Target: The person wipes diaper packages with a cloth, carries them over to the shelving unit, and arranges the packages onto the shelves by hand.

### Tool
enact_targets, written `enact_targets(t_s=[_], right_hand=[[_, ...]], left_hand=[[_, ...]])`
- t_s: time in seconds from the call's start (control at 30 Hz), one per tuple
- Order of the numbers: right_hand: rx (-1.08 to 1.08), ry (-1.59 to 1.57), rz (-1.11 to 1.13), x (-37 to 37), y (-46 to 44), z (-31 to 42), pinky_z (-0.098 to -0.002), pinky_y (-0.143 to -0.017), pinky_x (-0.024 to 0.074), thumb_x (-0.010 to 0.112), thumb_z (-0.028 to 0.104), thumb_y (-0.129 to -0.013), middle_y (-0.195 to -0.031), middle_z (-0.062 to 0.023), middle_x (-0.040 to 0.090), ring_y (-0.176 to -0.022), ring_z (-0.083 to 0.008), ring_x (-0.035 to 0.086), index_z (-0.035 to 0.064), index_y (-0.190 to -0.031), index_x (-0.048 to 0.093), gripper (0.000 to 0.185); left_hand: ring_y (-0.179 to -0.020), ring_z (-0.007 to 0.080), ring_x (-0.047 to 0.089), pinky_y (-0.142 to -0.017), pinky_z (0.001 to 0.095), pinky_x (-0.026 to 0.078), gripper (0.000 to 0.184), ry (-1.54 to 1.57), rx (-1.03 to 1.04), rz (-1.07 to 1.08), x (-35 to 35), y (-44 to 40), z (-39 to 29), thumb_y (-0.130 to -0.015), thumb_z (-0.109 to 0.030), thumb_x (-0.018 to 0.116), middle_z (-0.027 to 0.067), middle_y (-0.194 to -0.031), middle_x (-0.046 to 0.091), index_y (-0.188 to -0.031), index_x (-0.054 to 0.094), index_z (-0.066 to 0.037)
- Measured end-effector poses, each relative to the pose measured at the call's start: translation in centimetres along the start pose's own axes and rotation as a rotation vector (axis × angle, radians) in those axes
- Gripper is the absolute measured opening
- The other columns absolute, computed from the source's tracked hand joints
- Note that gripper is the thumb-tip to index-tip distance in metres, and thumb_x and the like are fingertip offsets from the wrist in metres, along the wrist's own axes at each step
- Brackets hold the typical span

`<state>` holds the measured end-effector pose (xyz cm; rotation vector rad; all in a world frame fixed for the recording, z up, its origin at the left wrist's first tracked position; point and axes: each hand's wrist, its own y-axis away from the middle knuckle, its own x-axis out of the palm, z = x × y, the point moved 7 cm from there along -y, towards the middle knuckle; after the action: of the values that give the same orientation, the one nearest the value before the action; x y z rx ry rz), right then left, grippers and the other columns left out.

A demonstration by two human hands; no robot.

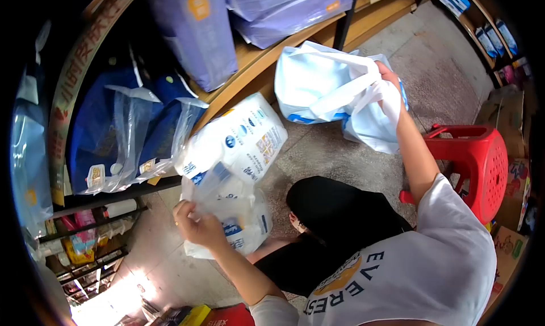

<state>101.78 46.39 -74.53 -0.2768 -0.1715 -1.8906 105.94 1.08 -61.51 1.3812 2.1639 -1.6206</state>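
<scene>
My left hand (200, 225) is closed around the clear plastic top of a white plastic-wrapped package (250, 224) with blue print, low at the left. Just beyond it, a second white package (241, 138) with blue print and a square code leans against the lower shelf. Up at the right, my right hand (388, 76) grips the handles of a white bag (318, 79) with blue patches. That bag hangs over the floor with its mouth partly spread. Some of the right fingers are hidden behind the bunched handles.
Purple packages (196, 33) fill the wooden shelf (272, 59) ahead. Dark blue packages (136, 127) stand on the left shelf. A red plastic stool (482, 167) is close to my right arm, with cardboard boxes (508, 118) behind it. My bent black-clad knee (335, 201) is between my arms.
</scene>
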Motion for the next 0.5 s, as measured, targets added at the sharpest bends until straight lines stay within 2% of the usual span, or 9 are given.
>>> enact_targets(t_s=[0.03, 0.17, 0.23, 0.3, 0.37, 0.43, 0.5], right_hand=[[-0.007, 0.039, 0.032, 0.3, 0.4, 0.3, -0.0217, -0.068, 0.0460, 0.060, 0.009, -0.080, -0.086, -0.0003, 0.057, -0.078, -0.0089, 0.056, 0.0055, -0.095, 0.057, 0.016], [0.004, -0.099, -0.046, -0.4, 1.0, 0.5, -0.0215, -0.068, 0.0460, 0.059, 0.006, -0.078, -0.086, -0.0014, 0.058, -0.078, -0.0091, 0.056, 0.0035, -0.097, 0.058, 0.019], [-0.042, -0.090, -0.058, -1.0, 1.6, 0.3, -0.0220, -0.068, 0.0461, 0.058, 0.005, -0.078, -0.087, -0.0024, 0.058, -0.079, -0.0101, 0.056, 0.0028, -0.099, 0.058, 0.020], [0.004, -0.132, -0.135, -1.6, 1.7, -0.9, -0.0227, -0.069, 0.0464, 0.058, 0.004, -0.079, -0.088, -0.0033, 0.059, -0.079, -0.0110, 0.056, 0.0022, -0.099, 0.058, 0.021], [-0.040, -0.138, -0.063, -1.7, 2.1, -0.9, -0.0236, -0.070, 0.0469, 0.059, 0.006, -0.080, -0.089, -0.0041, 0.059, -0.080, -0.0116, 0.057, 0.0023, -0.100, 0.057, 0.020], [-0.021, -0.197, -0.098, -1.5, 2.3, -0.9, -0.0246, -0.071, 0.0474, 0.060, 0.009, -0.081, -0.090, -0.0046, 0.060, -0.082, -0.0124, 0.058, 0.0021, -0.101, 0.057, 0.022], [0.014, -0.153, -0.116, -1.0, 1.9, -1.2, -0.0251, -0.072, 0.0476, 0.061, 0.011, -0.081, -0.092, -0.0043, 0.061, -0.083, -0.0129, 0.058, 0.0030, -0.104, 0.057, 0.025]], left_hand=[[-0.069, 0.0204, 0.053, -0.063, 0.0277, 0.043, 0.025, -0.006, 0.001, -0.072, -0.8, 0.1, -0.2, -0.063, 0.013, 0.054, 0.0088, -0.076, 0.055, -0.082, 0.055, -0.002], [-0.068, 0.0159, 0.051, -0.063, 0.0246, 0.042, 0.019, 0.009, 0.004, -0.076, -1.8, -0.2, -0.9, -0.071, 0.007, 0.064, 0.0063, -0.075, 0.053, -0.082, 0.052, -0.003], [-0.069, 0.0141, 0.052, -0.065, 0.0224, 0.042, 0.019, 0.021, -0.212, -0.123, -2.6, 0.1, -0.1, -0.075, -0.002, 0.070, 0.0050, -0.075, 0.053, -0.083, 0.053, -0.002], [-0.070, 0.0148, 0.054, -0.068, 0.0234, 0.044, 0.017, 0.048, -0.262, -0.174, -2.7, 0.9, 0.5, -0.073, 0.001, 0.069, 0.0053, -0.078, 0.056, -0.084, 0.057, 0.000], [-0.073, 0.0157, 0.056, -0.070, 0.0252, 0.045, 0.014, 0.000, -0.214, -0.213, -3.1, 1.7, 0.5, -0.071, 0.003, 0.067, 0.0063, -0.083, 0.058, -0.083, 0.060, 0.000], [-0.074, 0.0166, 0.057, -0.073, 0.0271, 0.045, 0.010, 0.015, -0.300, -0.287, -3.9, 2.1, 1.9, -0.070, 0.003, 0.065, 0.0073, -0.084, 0.059, -0.080, 0.062, 0.001], [-0.077, 0.0154, 0.058, -0.073, 0.0256, 0.047, 0.010, -0.089, -0.121, -0.222, -4.2, 1.6, 1.7, -0.075, 0.005, 0.062, 0.0089, -0.086, 0.061, -0.085, 0.060, 0.005]])
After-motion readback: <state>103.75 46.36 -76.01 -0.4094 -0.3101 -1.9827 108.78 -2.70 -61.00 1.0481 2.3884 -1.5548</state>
